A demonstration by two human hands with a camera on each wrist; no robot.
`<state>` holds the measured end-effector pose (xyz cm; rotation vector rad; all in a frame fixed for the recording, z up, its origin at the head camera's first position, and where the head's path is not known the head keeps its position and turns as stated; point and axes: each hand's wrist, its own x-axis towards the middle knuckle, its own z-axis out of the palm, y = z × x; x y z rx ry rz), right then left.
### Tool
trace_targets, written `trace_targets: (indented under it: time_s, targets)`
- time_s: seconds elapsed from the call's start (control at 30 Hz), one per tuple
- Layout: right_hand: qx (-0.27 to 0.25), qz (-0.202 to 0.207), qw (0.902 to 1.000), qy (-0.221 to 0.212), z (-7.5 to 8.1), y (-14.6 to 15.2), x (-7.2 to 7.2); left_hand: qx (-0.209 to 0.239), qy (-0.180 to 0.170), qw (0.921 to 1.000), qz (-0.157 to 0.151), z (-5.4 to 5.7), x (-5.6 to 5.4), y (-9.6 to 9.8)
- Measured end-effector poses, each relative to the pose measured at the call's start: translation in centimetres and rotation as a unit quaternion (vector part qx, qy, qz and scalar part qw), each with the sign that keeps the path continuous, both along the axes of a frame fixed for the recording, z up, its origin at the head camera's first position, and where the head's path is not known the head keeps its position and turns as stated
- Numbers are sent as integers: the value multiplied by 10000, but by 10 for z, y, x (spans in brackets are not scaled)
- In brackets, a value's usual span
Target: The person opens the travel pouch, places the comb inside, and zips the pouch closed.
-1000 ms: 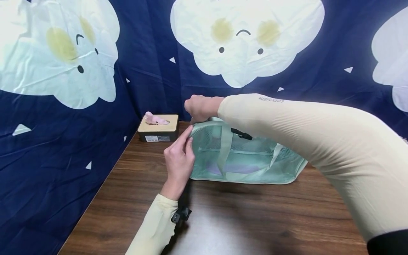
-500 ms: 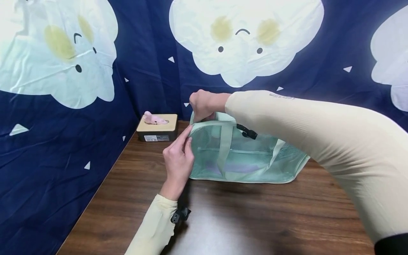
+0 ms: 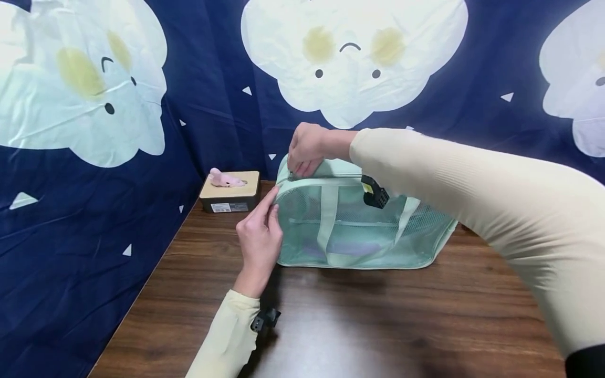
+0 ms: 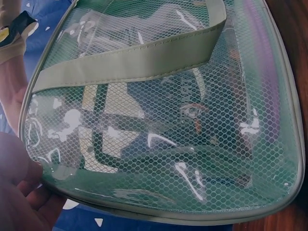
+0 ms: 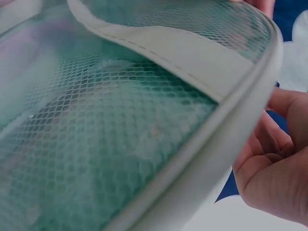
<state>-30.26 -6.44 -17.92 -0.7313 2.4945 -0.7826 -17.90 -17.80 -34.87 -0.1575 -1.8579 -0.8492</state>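
Note:
A mint-green see-through mesh bag [image 3: 302, 231] stands on the table, a pale strap handle [image 3: 329, 212] hanging down its front. With thumb and index finger my left hand [image 3: 260, 231] pinches its upper left corner. My right hand [image 3: 307, 149] is at the top seam, just right of that corner, fingers curled at the zipper; the zipper pull itself is hidden by them. In the right wrist view the right hand [image 5: 281, 168] shows beyond the bag's piped edge. The left wrist view has the left hand [image 4: 26, 180] at the bag's corner. Something purple [image 3: 350, 248] lies inside.
A black box with a wood-coloured lid [image 3: 230, 191] stands behind and left of the bag, a pink figure [image 3: 226, 179] on top. Dark blue cloth with white clouds [image 3: 212, 121] hangs behind and to the left. The wooden table [image 3: 368, 320] extends in front.
My right hand has moved right and slightly up along the bag's top seam, away from the corner, uncovering more of the top. The left hand keeps its grip at the corner.

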Motion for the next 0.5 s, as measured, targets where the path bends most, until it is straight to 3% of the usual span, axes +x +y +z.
trace_targets:
  time_s: [0.1, 0.2, 0.5]
  targets:
    - [-410, -386, 9967, -582, 0, 7, -2, 35, -24, 10000, 20, 1, 0, 1]
    - [-725, -746, 9906, -887, -1, 16, -4, 63, 3, 10000, 7, 0, -2, 2]
    - [-1151, -1166, 9841, -681, 1, 40, 1, -65, 105, 9999, -27, 1, -1, 6]
